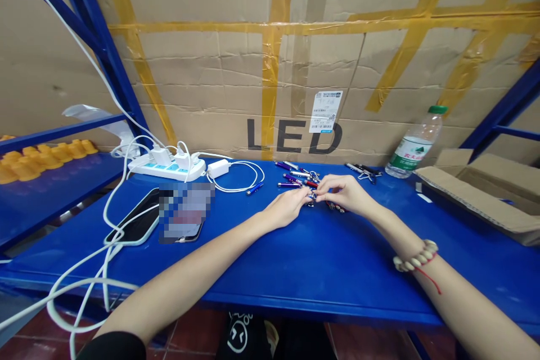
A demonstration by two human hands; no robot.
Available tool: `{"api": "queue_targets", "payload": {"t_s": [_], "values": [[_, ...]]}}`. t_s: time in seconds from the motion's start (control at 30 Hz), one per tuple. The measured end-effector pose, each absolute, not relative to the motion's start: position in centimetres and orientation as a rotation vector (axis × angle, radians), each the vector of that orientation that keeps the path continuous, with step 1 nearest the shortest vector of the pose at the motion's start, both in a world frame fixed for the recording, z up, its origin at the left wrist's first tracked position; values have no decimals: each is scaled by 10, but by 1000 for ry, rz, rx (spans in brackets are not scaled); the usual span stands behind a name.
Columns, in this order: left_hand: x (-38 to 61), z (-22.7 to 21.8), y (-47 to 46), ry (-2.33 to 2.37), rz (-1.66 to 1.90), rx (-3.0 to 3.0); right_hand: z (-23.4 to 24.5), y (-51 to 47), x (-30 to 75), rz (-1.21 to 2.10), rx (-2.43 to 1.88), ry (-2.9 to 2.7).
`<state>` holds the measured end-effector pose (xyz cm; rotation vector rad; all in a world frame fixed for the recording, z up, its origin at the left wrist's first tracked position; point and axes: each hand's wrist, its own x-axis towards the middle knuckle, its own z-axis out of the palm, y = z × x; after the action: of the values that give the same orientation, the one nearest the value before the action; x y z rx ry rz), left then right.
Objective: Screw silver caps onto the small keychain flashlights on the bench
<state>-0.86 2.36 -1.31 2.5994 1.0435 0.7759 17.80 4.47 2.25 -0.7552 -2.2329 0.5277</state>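
Note:
On the blue table [312,259] lies a pile of small pen-like keychain lights [295,177], purple, red and silver. My left hand [287,207] and my right hand [343,191] meet at the near edge of the pile, fingertips pinched together on one small metal piece [312,197] between them. Both hands rest low on the table top. A bead bracelet with a red string sits on my right wrist [415,259].
A white power strip [166,167] with chargers and cables lies at the back left, two phones [139,224] in front of it. A water bottle [415,143] stands at the back right beside an open cardboard box [485,188]. A cardboard wall marked LED closes the back.

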Motion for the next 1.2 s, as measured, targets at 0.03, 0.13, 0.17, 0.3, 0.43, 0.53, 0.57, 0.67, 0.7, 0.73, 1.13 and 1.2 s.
{"api": "queue_targets", "payload": {"t_s": [0.03, 0.13, 0.17, 0.3, 0.43, 0.53, 0.57, 0.67, 0.7, 0.73, 1.13, 1.2], "values": [[-9, -12, 22, 1033, 771, 2604, 22, 45, 178, 490, -741, -2255], [-10, -10, 19, 1028, 754, 2598, 21, 46, 179, 387, -704, -2321], [-10, -9, 18, 1031, 749, 2591, 20, 46, 180, 360, -696, -2338], [-10, -9, 17, 1035, 750, 2568, 19, 47, 180, 284, -688, -2384], [-10, -10, 18, 1040, 787, 2588, 17, 46, 179, 258, -725, -2392], [-10, -11, 19, 1041, 834, 2628, 17, 44, 178, 278, -736, -2368], [-10, -11, 20, 1039, 852, 2643, 17, 43, 178, 289, -739, -2361], [-9, -13, 22, 1042, 889, 2682, 17, 41, 176, 327, -786, -2331], [-9, -13, 22, 1047, 896, 2691, 16, 41, 176, 343, -817, -2317], [-9, -14, 23, 1054, 902, 2699, 16, 40, 175, 365, -850, -2301], [-7, -17, 25, 1118, 1018, 2741, 18, 38, 170, 600, -988, -2169], [-6, -18, 26, 1122, 1030, 2737, 18, 39, 170, 601, -988, -2157]]}}
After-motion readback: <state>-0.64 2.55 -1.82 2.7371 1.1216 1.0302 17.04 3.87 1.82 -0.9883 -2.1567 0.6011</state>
